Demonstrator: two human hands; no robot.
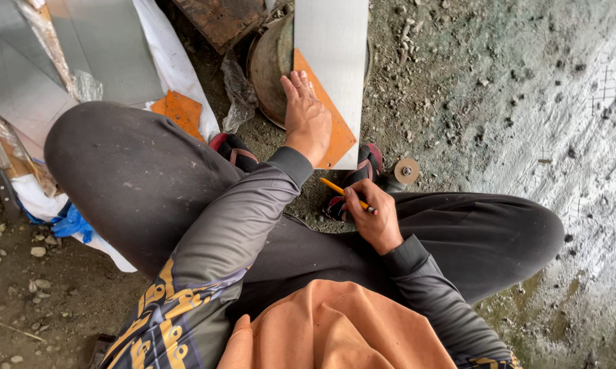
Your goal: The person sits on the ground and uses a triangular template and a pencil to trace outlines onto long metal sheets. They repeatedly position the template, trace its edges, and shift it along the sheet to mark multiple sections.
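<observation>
Bare ground (pixel 472 82) of dirt and gravel spreads under flat daylight, greenish and pale toward the right. Grey metal sheets (pixel 103 48) lie stacked at upper left over a white sack (pixel 174 65).

The metal strip (pixel 332 41) runs off the top edge, and the left hand (pixel 306 119) covers part of the orange triangle (pixel 335 130) lying on it. Only the tip end of the pencil (pixel 335 186) shows, the rest lying inside the right hand (pixel 373 219). The round drum (pixel 270 65) is mostly hidden beneath the strip, and the metal sheets (pixel 21 75) at the left are cut off by the frame.
</observation>
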